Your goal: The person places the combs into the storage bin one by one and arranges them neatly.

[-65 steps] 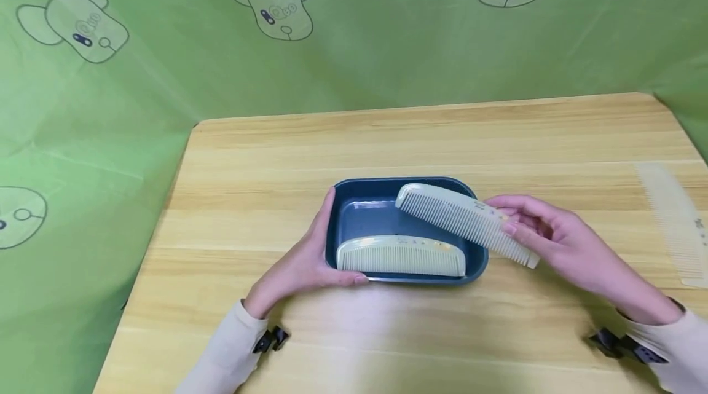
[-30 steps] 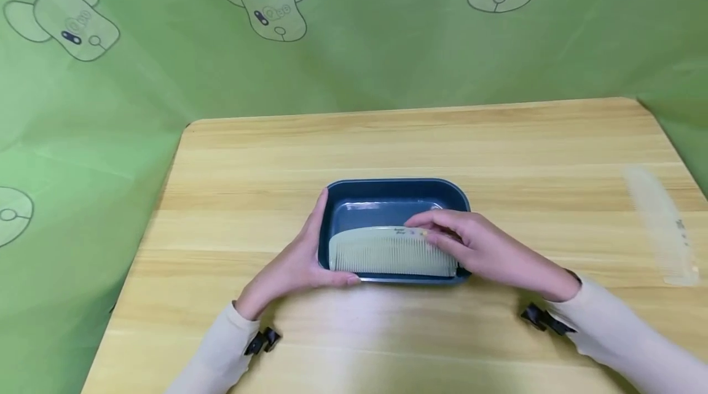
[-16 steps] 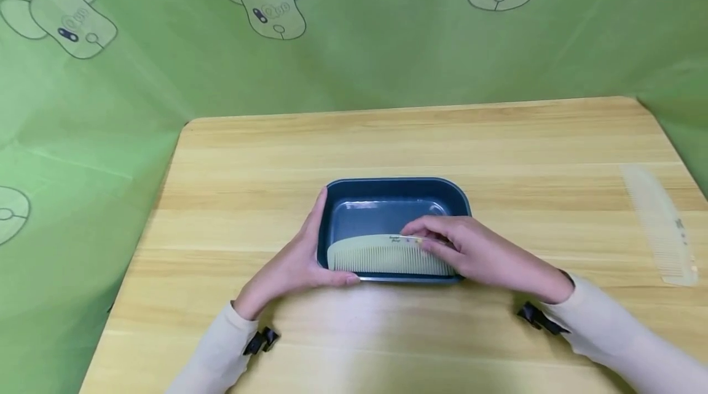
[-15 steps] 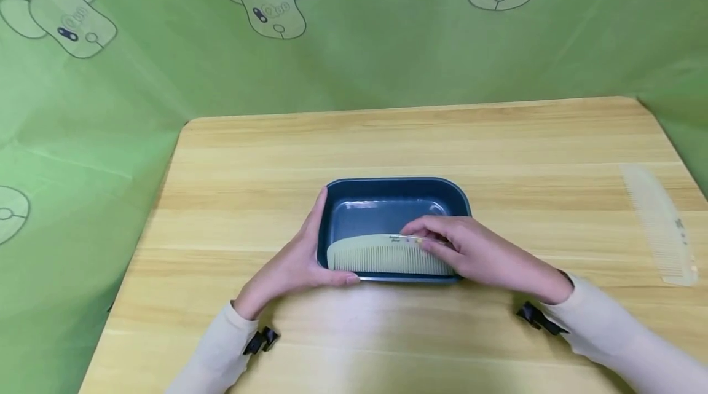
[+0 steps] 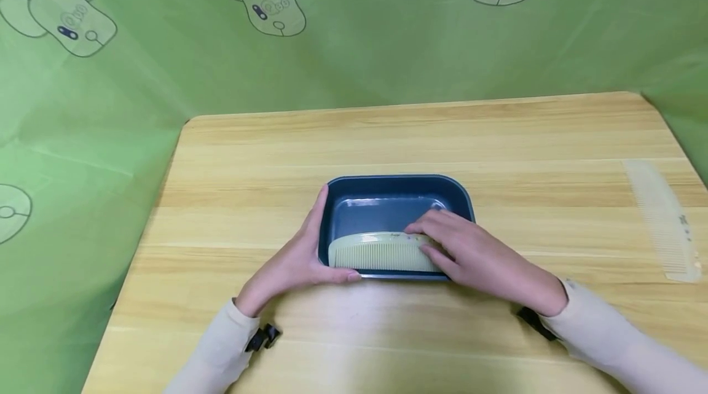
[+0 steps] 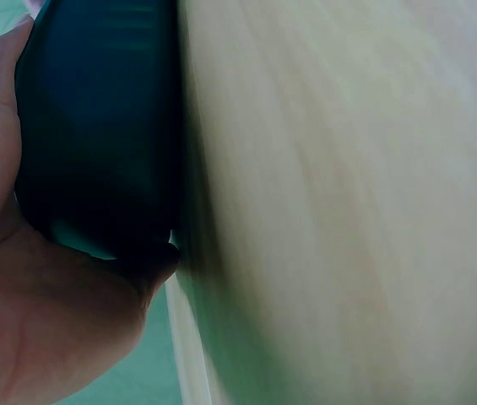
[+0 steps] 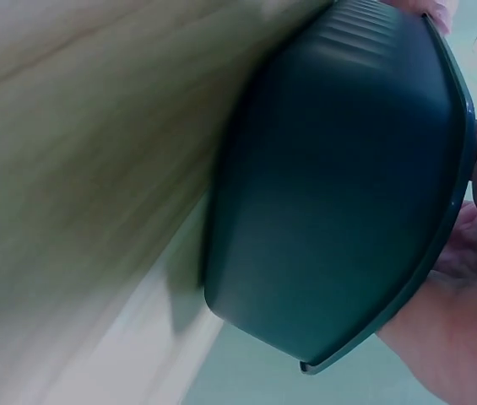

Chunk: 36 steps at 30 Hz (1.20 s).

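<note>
A dark blue rectangular box (image 5: 381, 180) stands near the middle of the table. My left hand (image 5: 295, 262) grips its left end, thumb along the front rim and fingers along the left side; the left wrist view shows this hand (image 6: 44, 312) against the box wall (image 6: 103, 126). Inside, along the front wall, a pale green comb (image 5: 381, 256) stands on edge, teeth down. My right hand (image 5: 470, 252) pinches its right end, fingertips behind the spine and thumb in front. Of the comb set in earlier, nothing separate shows. In the right wrist view the box wall (image 7: 331, 186) hides the comb.
Another pale comb (image 5: 664, 222) lies flat near the table's right side. The wooden table (image 5: 276, 148) backs onto a green printed cloth (image 5: 376, 62), which also hangs at the left and right.
My right hand has brought a second comb from the right into the box, lowered it against the first comb, and shifted slightly along its end. My left hand keeps hold of the box.
</note>
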Motion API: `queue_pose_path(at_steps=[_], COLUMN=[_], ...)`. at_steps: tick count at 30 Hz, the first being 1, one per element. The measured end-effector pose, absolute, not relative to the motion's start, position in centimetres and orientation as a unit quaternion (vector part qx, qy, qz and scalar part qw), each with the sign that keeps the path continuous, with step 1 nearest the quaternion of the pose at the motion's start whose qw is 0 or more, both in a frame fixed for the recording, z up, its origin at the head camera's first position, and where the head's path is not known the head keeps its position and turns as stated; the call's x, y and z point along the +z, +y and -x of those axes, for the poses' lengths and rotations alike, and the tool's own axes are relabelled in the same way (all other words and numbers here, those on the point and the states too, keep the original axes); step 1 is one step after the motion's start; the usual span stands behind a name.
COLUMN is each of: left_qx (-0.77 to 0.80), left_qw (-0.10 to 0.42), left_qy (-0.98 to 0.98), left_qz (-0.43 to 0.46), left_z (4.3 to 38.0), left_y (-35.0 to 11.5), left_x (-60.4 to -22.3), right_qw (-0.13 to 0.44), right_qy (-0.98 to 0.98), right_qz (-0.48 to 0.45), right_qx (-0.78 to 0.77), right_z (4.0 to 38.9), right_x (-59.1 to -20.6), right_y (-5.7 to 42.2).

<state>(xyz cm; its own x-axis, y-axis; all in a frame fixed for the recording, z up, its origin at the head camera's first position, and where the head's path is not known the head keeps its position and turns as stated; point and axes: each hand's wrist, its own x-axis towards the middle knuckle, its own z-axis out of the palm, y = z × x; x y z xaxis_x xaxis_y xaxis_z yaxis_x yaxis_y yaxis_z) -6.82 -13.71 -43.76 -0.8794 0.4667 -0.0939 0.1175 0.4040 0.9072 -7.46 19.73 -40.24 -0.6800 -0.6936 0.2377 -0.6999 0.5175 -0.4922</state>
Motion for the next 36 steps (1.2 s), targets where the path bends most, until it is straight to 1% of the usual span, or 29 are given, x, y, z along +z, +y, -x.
queue_pose_path(at_steps=[5, 8, 12, 16, 20, 23, 28, 33, 36], left_qx=[0.519, 0.520, 0.518, 0.515, 0.515, 0.520, 0.523, 0.522, 0.520], left_qw=[0.165, 0.162, 0.165, 0.167, 0.165, 0.167, 0.171, 0.167, 0.165], left_qy=[0.819, 0.818, 0.818, 0.821, 0.820, 0.816, 0.815, 0.816, 0.817], left_qz=[-0.183, -0.186, -0.185, -0.183, -0.187, -0.189, -0.182, -0.182, -0.185], left_z=[6.9, 6.9, 6.9, 7.0, 7.2, 7.2, 7.0, 6.9, 6.9], left_y=[-13.7, -13.6, -13.5, -13.6, -13.6, -13.5, -13.6, -13.6, -13.7], left_x=[-43.9, -43.8, -43.8, -43.8, -43.7, -43.8, -43.8, -43.8, -43.8], right_qw=[0.005, -0.009, -0.028, -0.029, -0.035, -0.019, 0.029, 0.055, 0.060], right_qy=[-0.875, -0.877, -0.873, -0.858, -0.830, -0.817, -0.823, -0.848, -0.855], right_qz=[-0.392, -0.370, -0.342, -0.335, -0.299, -0.276, -0.266, -0.231, -0.203], right_qx=[0.285, 0.306, 0.346, 0.389, 0.469, 0.505, 0.501, 0.473, 0.474], right_z=[7.3, 7.3, 7.4, 7.4, 6.9, 6.4, 6.2, 6.1, 5.9], right_x=[-40.2, -39.8, -39.4, -39.5, -39.4, -39.3, -39.2, -39.2, -39.4], right_y=[19.9, 20.4, 21.3, 21.7, 22.1, 22.8, 24.6, 27.3, 28.9])
